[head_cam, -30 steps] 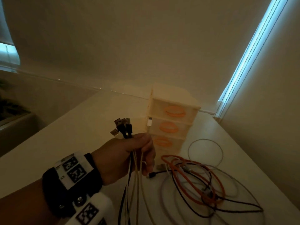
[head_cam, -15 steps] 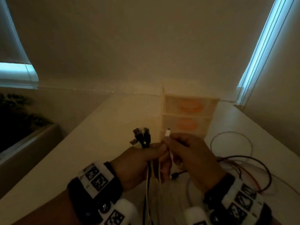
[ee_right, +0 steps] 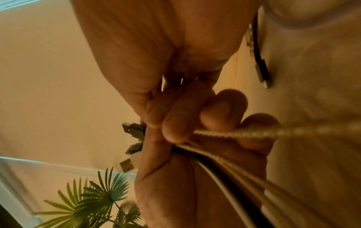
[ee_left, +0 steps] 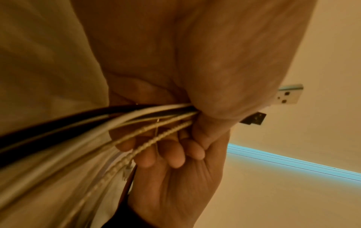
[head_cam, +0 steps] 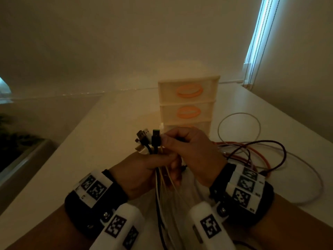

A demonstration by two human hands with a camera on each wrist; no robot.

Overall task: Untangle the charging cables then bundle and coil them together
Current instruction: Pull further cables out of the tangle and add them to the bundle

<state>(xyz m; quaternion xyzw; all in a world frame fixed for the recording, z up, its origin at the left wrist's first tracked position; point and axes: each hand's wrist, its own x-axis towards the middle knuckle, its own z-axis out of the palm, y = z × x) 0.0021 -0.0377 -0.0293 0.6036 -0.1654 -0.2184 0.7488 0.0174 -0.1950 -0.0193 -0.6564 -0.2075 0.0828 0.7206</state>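
Drawers (head_cam: 187, 103) closed (contents unseen), left hand (head_cam: 142, 170) clutching cables (head_cam: 163, 188), right hand (head_cam: 194, 152) pinching one.

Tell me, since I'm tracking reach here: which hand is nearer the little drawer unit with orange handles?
Right. The right hand is raised just in front of the drawer unit, overlapping its bottom drawer in the head view; the left hand grips the cable bundle lower and nearer the person.

We find the drawer unit (head_cam: 188, 103) standing on the table (head_cam: 86, 141), toward its back. Before it, both hands meet above the table: the left hand (head_cam: 142, 172) just left of the right hand (head_cam: 194, 154), touching. The plugs (head_cam: 147, 139) rise above the left hand. Loose cables (head_cam: 261, 156) lie on the table to the right.
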